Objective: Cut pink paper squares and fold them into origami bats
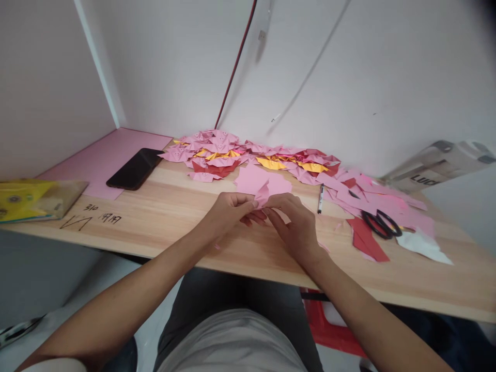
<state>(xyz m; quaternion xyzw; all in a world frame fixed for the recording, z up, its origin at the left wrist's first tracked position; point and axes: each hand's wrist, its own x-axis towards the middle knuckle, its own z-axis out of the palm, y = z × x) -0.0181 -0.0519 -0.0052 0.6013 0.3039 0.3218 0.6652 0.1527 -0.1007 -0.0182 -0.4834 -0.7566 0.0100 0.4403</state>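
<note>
Pink paper [262,191], middle of the frame
Left hand [231,207] and right hand [297,223] both pinch it, over the worktop [165,212].

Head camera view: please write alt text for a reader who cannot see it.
A person's left hand and right hand hold folded pink paper over a wooden table. Pink, yellow and red papers lie behind; a phone left, scissors and pen right.

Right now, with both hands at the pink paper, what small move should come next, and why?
I'd probably pinch the small pink paper with the right hand to press its fold, while the left hand steadies it. Both hands' fingertips meet at its lower edge, and its upper part stands up, looking folded; finer creases are too small to tell.
</note>
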